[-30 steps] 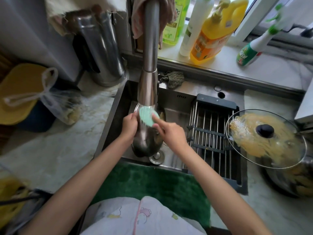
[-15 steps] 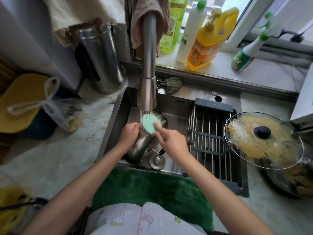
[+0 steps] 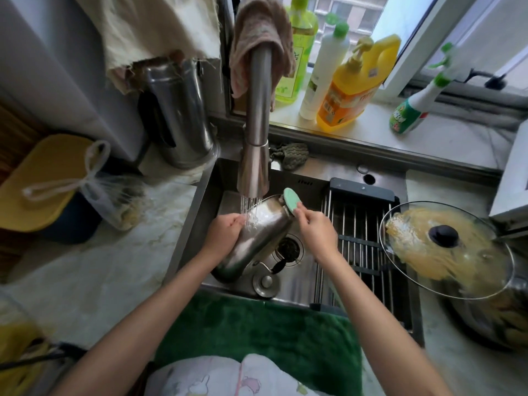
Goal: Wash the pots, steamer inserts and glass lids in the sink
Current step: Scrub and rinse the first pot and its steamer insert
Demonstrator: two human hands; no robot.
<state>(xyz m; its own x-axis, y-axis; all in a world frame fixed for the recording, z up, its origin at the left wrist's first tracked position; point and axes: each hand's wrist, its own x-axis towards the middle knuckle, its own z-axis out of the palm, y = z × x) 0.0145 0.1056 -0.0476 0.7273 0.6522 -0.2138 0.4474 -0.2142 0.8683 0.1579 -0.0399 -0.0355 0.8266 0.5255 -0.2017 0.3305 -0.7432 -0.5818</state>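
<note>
Steel pot (image 3: 257, 238) tilted in sink (image 3: 303, 178) under running water (image 3: 251, 205)

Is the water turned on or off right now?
On. Thin streams fall from the faucet onto the steel pot, which the left hand holds tilted in the sink.

I can't read any of the print in front of me: the labels on the orange soap jug (image 3: 347, 94) and the spray bottle (image 3: 405, 117) are blurred, and so is the small mark on the sink's back wall (image 3: 305, 183).

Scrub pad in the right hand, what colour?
Mint green scrub pad, head view, pinched by the right hand.
</note>
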